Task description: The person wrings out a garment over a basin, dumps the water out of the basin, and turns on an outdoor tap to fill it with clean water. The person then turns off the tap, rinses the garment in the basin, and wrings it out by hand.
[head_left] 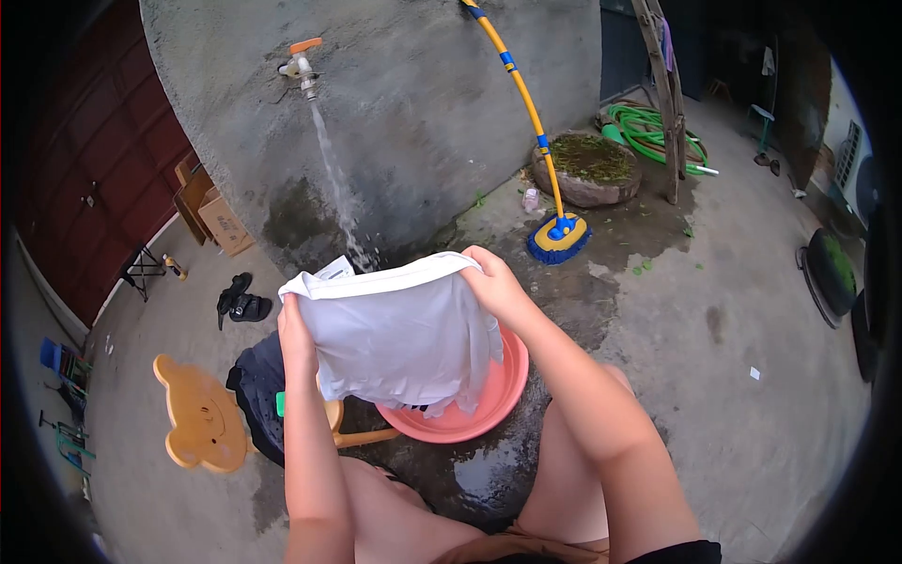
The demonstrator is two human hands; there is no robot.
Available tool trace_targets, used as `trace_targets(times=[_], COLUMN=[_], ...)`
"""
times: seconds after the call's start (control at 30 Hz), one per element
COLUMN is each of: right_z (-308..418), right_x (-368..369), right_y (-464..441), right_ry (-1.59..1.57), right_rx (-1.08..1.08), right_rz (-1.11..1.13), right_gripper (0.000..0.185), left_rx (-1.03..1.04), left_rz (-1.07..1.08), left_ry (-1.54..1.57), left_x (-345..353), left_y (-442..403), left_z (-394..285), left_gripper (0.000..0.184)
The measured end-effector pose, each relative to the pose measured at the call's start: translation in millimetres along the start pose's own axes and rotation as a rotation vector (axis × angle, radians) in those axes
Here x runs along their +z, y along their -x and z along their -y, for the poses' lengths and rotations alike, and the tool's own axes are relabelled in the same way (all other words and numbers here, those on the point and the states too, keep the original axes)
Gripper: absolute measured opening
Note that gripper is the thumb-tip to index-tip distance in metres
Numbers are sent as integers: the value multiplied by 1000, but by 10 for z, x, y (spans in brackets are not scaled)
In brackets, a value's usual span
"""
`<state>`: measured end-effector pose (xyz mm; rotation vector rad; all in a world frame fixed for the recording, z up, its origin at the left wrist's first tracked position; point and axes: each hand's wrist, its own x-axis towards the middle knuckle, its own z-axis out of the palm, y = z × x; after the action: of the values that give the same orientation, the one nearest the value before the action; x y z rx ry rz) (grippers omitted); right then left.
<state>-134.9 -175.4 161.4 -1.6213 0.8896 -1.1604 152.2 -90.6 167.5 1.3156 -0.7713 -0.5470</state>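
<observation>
A white cloth garment (404, 329) is stretched between my two hands by its thick banded edge, its lower part hanging down over a pink basin (512, 385). My left hand (297, 334) grips the band's left end. At the right end, my right hand (490, 277) is closed on the same band. The hanging cloth hides much of the basin's inside. Behind the garment, water pours from a wall tap (301, 68) with an orange handle; where the stream lands is hidden.
Left of the basin stands a yellow bear-shaped chair (205, 418) with dark cloth (261, 385) on it. A yellow-and-blue mop (560, 240) leans on the wall near a mossy stone basin (592, 193). Black sandals (246, 305) and a green hose (648, 132) lie on the ground.
</observation>
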Motion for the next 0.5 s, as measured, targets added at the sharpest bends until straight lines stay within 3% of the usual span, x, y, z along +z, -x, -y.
trace_targets(times=[0.17,0.27,0.33,0.5], right_z=[-18,1,65,106], right_x=[141,219,262,410], right_y=[-78,-101,-81,-81], right_ry=[-255,-330,-366,-50], right_rx=[65,89,133,93], right_rz=[-50,-22,12,-25], right_gripper=[21,21,21,36], left_rx=[-139,-200,-278,-339], left_rz=[66,88,65,284], left_ry=[125,200,301,621], left_x=[121,206,365,444], left_y=[-14,-19,223,366], left_z=[219,342,36,1], left_gripper=[61,57,49,40])
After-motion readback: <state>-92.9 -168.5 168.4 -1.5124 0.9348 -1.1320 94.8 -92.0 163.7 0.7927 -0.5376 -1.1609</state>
